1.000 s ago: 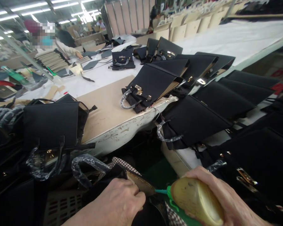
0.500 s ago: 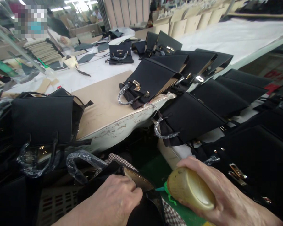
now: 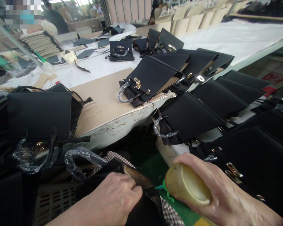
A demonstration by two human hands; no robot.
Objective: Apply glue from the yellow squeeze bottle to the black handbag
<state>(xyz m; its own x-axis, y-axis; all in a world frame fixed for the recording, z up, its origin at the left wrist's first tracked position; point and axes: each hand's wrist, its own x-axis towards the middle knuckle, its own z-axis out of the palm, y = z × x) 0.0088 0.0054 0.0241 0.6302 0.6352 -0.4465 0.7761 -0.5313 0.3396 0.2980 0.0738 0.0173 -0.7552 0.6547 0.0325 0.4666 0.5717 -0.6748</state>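
Note:
My left hand (image 3: 113, 197) is closed on the top edge of a black handbag (image 3: 141, 207) at the bottom middle, pinching its tan inner flap (image 3: 138, 178). A plastic-wrapped handle (image 3: 81, 160) of that bag arcs out to the left. My right hand (image 3: 217, 191) is wrapped round a yellowish squeeze bottle (image 3: 187, 185). The bottle's green nozzle (image 3: 163, 187) points left at the flap, almost touching it.
Several black handbags lie in overlapping rows at the right (image 3: 202, 106) and one stands at the left (image 3: 40, 116). A tan board (image 3: 106, 100) covers the chipped white table edge (image 3: 122, 121). Another person (image 3: 49, 26) works at the far left among stacked panels.
The bottle and my right hand have shifted slightly left and up, towards the flap. The view has tilted a little; my left hand keeps its grip.

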